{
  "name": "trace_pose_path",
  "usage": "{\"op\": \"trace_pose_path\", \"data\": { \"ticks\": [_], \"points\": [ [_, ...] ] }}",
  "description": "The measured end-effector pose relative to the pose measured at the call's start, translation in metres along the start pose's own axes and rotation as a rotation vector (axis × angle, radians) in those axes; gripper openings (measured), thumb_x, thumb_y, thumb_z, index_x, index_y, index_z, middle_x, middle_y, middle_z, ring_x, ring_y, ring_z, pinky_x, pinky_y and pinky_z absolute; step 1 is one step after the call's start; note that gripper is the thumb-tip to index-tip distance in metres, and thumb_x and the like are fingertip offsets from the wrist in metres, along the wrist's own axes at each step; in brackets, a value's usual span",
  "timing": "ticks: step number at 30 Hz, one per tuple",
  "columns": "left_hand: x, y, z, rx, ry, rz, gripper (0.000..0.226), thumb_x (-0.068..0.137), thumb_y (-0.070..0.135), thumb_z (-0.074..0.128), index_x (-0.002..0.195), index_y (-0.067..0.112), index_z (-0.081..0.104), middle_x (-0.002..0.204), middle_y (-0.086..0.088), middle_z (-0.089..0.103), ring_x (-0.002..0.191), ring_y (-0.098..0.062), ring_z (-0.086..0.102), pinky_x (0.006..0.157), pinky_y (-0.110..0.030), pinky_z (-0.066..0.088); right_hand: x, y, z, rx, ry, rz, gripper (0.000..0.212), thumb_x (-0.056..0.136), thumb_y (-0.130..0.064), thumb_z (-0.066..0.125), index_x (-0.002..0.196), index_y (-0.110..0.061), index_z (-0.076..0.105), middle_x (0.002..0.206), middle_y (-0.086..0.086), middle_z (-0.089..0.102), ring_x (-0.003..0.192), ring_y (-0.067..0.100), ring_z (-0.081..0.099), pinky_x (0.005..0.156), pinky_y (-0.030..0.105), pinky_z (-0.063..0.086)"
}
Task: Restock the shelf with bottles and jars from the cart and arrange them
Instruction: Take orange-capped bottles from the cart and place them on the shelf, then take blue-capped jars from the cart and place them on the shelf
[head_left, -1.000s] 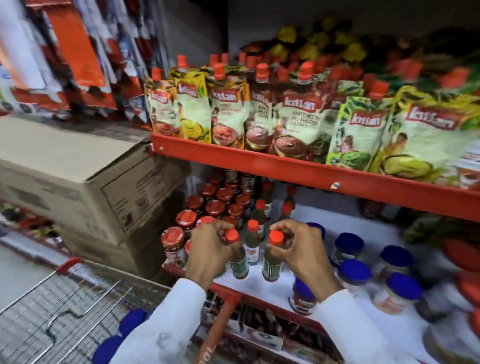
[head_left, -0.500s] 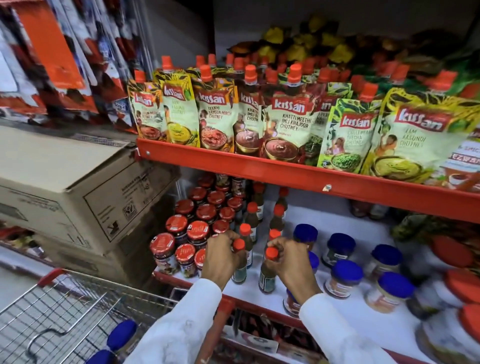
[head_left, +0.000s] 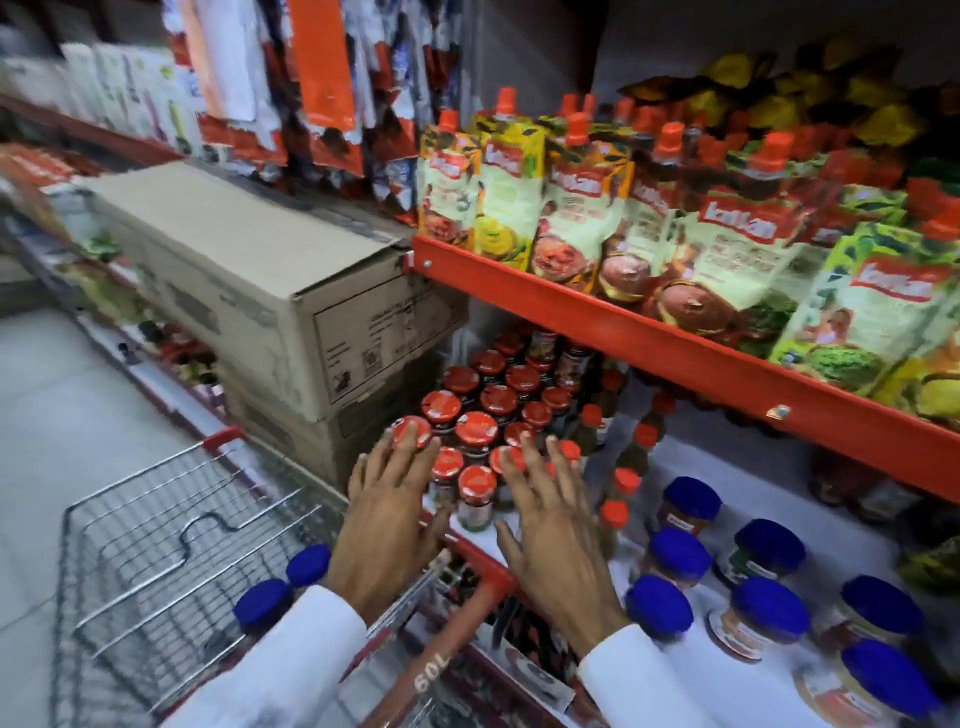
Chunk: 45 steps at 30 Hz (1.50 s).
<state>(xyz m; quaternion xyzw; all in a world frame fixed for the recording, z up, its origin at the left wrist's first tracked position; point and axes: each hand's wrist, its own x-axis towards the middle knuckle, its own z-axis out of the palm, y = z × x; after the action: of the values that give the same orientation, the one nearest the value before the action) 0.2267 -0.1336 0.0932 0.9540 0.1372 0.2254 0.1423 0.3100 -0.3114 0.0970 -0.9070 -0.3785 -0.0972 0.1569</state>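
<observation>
Both palms flat, fingers spread, clamped on nothing: left hand touching the near-left red-lidded jars, right hand just right of it. Jars upright, straight ahead, left nearer. Cart near left holding blue-capped jars (count unclear).

The location is a retail grocery shop aisle. Red-edged metal shelving carries rows of branded chutney pouches along the upper shelf edge and red-lidded jars and blue-lidded jars on the shelf below. A wire shopping cart and stacked cardboard cartons stand at the shelving's left end.
</observation>
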Motion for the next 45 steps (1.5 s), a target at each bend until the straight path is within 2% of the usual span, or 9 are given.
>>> {"op": "trace_pose_path", "data": {
  "ticks": [2,6,11,14,18,24,28,37,45],
  "points": [
    [-0.024,-0.023,-0.006,0.093,-0.016,-0.071,0.078,0.087,0.046,0.061,0.151,0.024,0.024,0.163,-0.003,0.010,0.150,-0.031,0.008,0.119,-0.058,0.017,0.008,-0.017,0.012,-0.009,-0.017,-0.101,0.074,0.094,-0.034,0.053,0.156,-0.027,0.014,0.168,0.003,0.005,0.155,0.028,-0.006,0.125,0.053,0.011],
    [-0.070,-0.064,-0.014,0.236,-0.113,-0.253,0.077,0.080,0.040,0.070,0.144,0.011,0.040,0.158,-0.017,0.027,0.144,-0.046,0.022,0.109,-0.070,0.028,0.026,-0.053,0.052,-0.013,-0.112,-0.264,0.080,0.086,-0.031,0.061,0.155,-0.023,0.022,0.166,0.008,0.016,0.154,0.033,0.008,0.123,0.055,0.016],
    [-0.126,-0.122,-0.016,0.175,-0.211,-0.493,0.076,0.079,0.044,0.064,0.143,0.008,0.043,0.154,-0.018,0.035,0.141,-0.046,0.030,0.110,-0.062,0.031,0.048,-0.099,0.120,0.038,-0.374,-0.366,0.078,0.089,-0.033,0.054,0.156,-0.015,0.019,0.166,0.008,0.014,0.154,0.027,0.007,0.126,0.041,0.012],
    [-0.146,-0.156,-0.007,-0.025,-0.247,-0.659,0.071,0.081,0.040,0.067,0.140,0.008,0.044,0.142,-0.019,0.051,0.130,-0.038,0.047,0.109,-0.043,0.038,0.063,-0.127,0.159,0.237,-0.572,-0.281,0.078,0.086,-0.023,0.064,0.153,-0.010,0.027,0.159,0.012,0.033,0.147,0.025,0.031,0.122,0.032,0.025],
    [-0.146,-0.183,0.010,-0.323,-0.225,-0.922,0.071,0.074,0.034,0.079,0.134,0.010,0.050,0.128,-0.017,0.063,0.113,-0.032,0.062,0.094,-0.039,0.051,0.079,-0.149,0.201,0.390,-0.705,-0.063,0.070,0.076,-0.007,0.074,0.140,-0.011,0.047,0.135,0.016,0.061,0.123,0.032,0.059,0.103,0.036,0.048],
    [-0.139,-0.202,0.043,-0.540,-0.175,-1.171,0.069,0.064,0.020,0.087,0.126,0.011,0.056,0.124,-0.008,0.067,0.107,-0.024,0.063,0.083,-0.024,0.045,0.085,-0.153,0.247,0.593,-0.845,0.232,0.076,0.068,0.001,0.084,0.134,-0.013,0.051,0.128,0.009,0.066,0.113,0.023,0.063,0.094,0.032,0.049],
    [-0.137,-0.202,0.058,-0.511,-0.078,-1.203,0.063,0.058,0.025,0.091,0.111,0.010,0.059,0.103,-0.008,0.071,0.082,-0.019,0.059,0.062,-0.023,0.039,0.085,-0.151,0.261,0.634,-0.826,0.300,0.077,0.067,-0.009,0.089,0.132,-0.014,0.048,0.126,0.008,0.066,0.116,0.027,0.063,0.102,0.046,0.050],
    [-0.134,-0.196,0.065,-0.509,0.002,-1.146,0.048,0.059,0.025,0.090,0.099,0.011,0.068,0.094,-0.011,0.076,0.087,-0.028,0.070,0.075,-0.032,0.054,0.082,-0.149,0.257,0.623,-0.755,0.233,0.067,0.059,-0.013,0.094,0.120,-0.009,0.067,0.119,0.009,0.072,0.110,0.026,0.066,0.096,0.036,0.054],
    [-0.127,-0.169,-0.016,-0.691,-0.007,-0.960,0.060,0.052,0.016,0.096,0.107,0.016,0.070,0.098,-0.003,0.077,0.094,-0.019,0.071,0.084,-0.032,0.056,0.070,-0.123,0.144,0.908,-0.515,0.174,0.059,0.051,-0.013,0.096,0.106,-0.013,0.073,0.101,0.007,0.078,0.097,0.025,0.073,0.086,0.040,0.061]
  ]
}}
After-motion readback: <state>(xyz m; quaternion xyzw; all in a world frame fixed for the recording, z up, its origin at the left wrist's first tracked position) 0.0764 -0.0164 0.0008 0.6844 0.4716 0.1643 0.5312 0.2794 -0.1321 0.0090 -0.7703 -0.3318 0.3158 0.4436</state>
